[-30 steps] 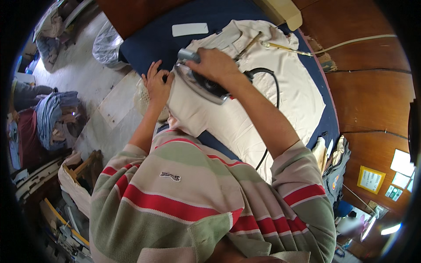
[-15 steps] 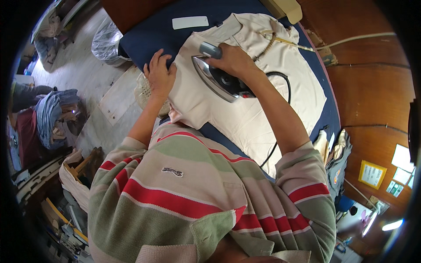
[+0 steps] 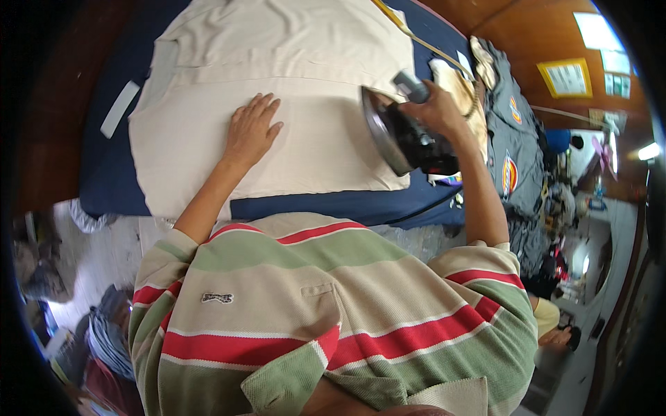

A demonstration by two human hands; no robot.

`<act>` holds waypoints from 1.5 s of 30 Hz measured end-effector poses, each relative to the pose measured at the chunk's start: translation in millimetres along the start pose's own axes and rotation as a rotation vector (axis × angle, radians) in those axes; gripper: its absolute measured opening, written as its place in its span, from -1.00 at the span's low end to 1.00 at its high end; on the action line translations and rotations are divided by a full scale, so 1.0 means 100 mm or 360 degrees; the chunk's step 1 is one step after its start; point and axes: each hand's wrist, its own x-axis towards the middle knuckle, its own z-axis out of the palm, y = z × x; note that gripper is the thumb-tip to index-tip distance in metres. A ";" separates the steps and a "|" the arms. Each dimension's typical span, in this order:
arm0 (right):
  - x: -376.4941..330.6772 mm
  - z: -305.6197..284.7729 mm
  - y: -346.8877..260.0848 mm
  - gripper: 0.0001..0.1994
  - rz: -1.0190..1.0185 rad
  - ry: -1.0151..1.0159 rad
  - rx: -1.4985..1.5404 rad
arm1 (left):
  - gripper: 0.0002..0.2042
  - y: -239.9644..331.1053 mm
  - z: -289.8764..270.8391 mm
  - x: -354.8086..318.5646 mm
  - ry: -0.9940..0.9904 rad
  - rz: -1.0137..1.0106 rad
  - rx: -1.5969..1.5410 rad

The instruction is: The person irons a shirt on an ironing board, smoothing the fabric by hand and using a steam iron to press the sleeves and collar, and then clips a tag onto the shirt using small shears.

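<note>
We press our left hand (image 3: 251, 132) flat, fingers spread, on the cream shirt (image 3: 277, 104) lying across the blue padded surface (image 3: 326, 204). Our right hand (image 3: 433, 111) is clamped on the iron (image 3: 402, 135), tilted up at the shirt's right edge.

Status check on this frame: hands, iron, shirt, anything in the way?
Left hand flat on the beige shirt, fingers spread. Right hand grips the black iron, tilted at the shirt's right edge. Grey garments piled beyond; shirt surface unobstructed.
</note>
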 end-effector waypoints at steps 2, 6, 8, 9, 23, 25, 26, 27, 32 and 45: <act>-0.12 -0.29 0.50 -0.44 0.0187 0.0140 0.0034 | -0.54 0.28 0.17 0.19 -0.0102 0.0178 -0.0043; -0.42 -0.67 1.27 -0.47 0.0418 0.0367 -0.0143 | -0.51 0.86 0.60 0.55 -0.0151 0.0455 -0.0086; -0.56 -0.79 1.47 -0.38 0.0536 0.0342 -0.0151 | -0.50 1.19 0.82 0.73 -0.0118 0.0580 -0.0143; -0.62 -0.82 1.57 -0.34 0.0586 0.0326 -0.0146 | -0.50 1.34 0.90 0.82 -0.0130 0.0614 -0.0161; -0.66 -0.24 2.98 -0.48 0.0441 0.0186 0.0347 | -0.83 2.43 1.67 1.51 -0.0015 0.0307 0.0027; -0.67 -0.25 2.89 -0.54 0.0405 0.0219 0.0277 | -0.86 2.40 1.74 1.48 0.0098 0.0347 -0.0002; -0.65 -0.26 2.84 -0.52 0.0380 0.0254 0.0142 | -0.88 2.37 1.74 1.47 0.0136 0.0357 -0.0071; -0.66 -0.27 2.90 -0.49 0.0494 0.0204 0.0116 | -0.89 2.42 1.67 1.45 0.0165 0.0303 -0.0188; -0.62 -0.25 2.93 -0.53 0.0424 0.0242 0.0140 | -0.86 2.52 1.66 1.53 0.0206 0.0196 -0.0478; -0.65 -0.22 2.95 -0.63 0.0451 0.0277 0.0239 | -0.75 2.01 1.15 1.40 -0.0004 0.0573 -0.0747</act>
